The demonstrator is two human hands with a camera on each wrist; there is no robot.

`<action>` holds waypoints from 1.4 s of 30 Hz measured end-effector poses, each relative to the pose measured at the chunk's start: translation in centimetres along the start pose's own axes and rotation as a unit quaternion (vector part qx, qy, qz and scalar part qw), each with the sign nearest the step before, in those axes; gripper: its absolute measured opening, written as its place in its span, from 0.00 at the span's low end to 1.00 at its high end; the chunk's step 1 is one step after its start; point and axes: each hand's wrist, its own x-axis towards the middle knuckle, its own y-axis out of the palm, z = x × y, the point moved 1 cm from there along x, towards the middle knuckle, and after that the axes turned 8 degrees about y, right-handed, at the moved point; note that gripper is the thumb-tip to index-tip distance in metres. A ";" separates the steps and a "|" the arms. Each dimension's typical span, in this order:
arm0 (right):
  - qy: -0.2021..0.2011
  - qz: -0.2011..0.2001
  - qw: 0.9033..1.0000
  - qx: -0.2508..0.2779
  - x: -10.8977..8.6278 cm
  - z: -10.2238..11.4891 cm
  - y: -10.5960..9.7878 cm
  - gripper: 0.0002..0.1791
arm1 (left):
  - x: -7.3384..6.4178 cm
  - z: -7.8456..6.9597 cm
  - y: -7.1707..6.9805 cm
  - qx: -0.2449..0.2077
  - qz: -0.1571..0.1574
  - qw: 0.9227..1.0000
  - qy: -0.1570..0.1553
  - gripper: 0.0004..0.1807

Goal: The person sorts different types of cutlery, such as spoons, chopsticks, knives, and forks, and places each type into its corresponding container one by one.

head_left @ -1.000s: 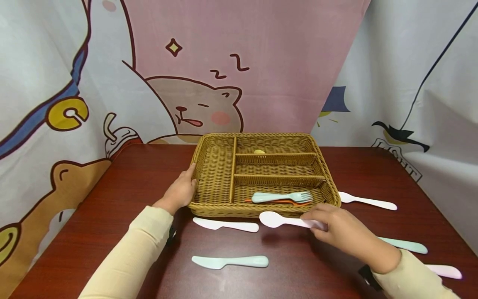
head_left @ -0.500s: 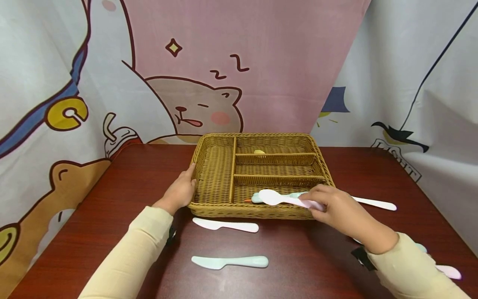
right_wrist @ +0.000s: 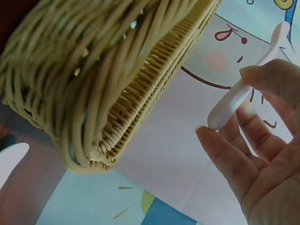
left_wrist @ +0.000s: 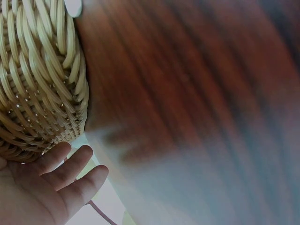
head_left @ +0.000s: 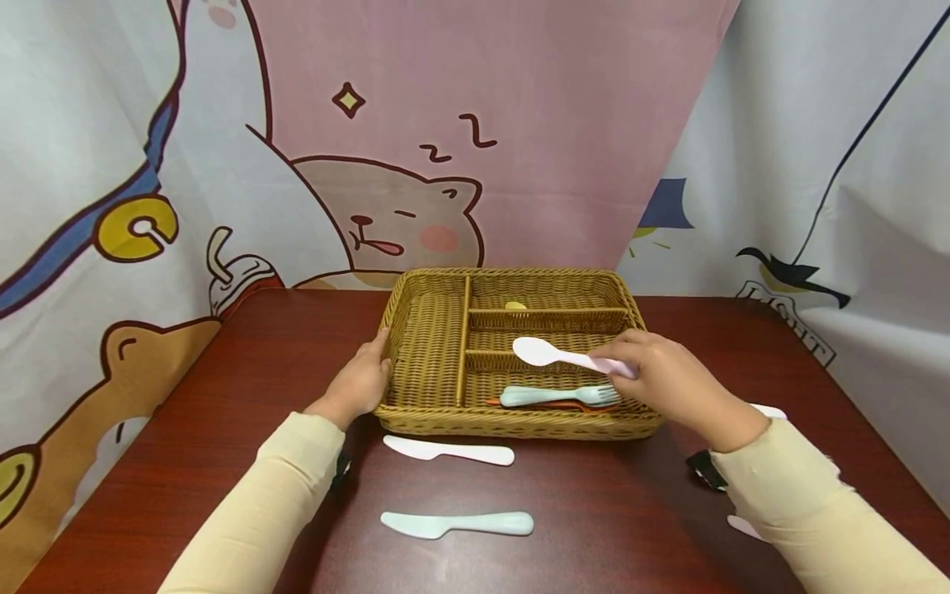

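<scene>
My right hand (head_left: 660, 384) pinches the handle of a pale pink spoon (head_left: 538, 352), also seen in the right wrist view as a pale spoon (right_wrist: 229, 105) between thumb and fingers. The spoon hangs above the right half of a divided wicker basket (head_left: 426, 346), its white bowl pointing left over the middle compartments. My left hand (head_left: 356, 384) rests against the basket's left side. Its fingers (left_wrist: 84, 187) look fairly straight in the left wrist view. A mint fork (head_left: 538, 397) lies in the front compartment over an orange utensil. A yellow piece (head_left: 515, 306) shows in the back compartment.
Before the basket lie a white knife (head_left: 449, 450) and a mint knife (head_left: 456, 524) on the dark red table (head_left: 609, 536). Pale utensils are partly hidden by my right sleeve (head_left: 787, 478). A printed cartoon curtain (head_left: 579, 124) hangs behind the table.
My right hand has carried the spoon from before the basket's front rim up and away, over the compartments. My left hand has stayed at the basket's left side.
</scene>
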 end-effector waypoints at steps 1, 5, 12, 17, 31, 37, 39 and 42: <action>0.003 0.003 1.000 -0.001 0.3 -0.1 0.0 0.17 | 0.0 0.0 0.0 0.001 -0.001 1.000 0.000 0.32; 0.017 0.015 1.000 -0.003 1.1 -0.4 0.0 0.17 | 0.0 0.1 0.0 0.002 -0.002 1.000 -0.002 0.32; 0.042 0.032 0.999 0.002 2.7 -1.2 0.2 0.17 | 0.0 0.1 0.1 0.003 -0.003 1.000 -0.001 0.32; 0.055 0.043 0.998 0.003 3.7 -1.7 0.4 0.17 | 0.0 0.2 0.2 -0.004 -0.003 1.000 0.000 0.32; 0.088 0.082 0.993 -0.009 6.6 -3.3 1.6 0.18 | 0.1 0.3 0.2 0.004 -0.007 1.000 -0.002 0.32; 0.108 0.101 0.989 0.008 7.6 -3.4 1.6 0.18 | 0.1 0.3 0.2 0.005 -0.006 1.000 -0.001 0.31; 0.110 0.108 0.988 0.014 8.0 -3.4 1.7 0.18 | 0.2 0.3 0.2 0.004 -0.006 1.000 0.000 0.31; 0.121 0.120 0.985 0.021 8.6 -3.4 1.9 0.18 | 0.2 0.3 0.2 0.004 -0.006 1.000 -0.001 0.32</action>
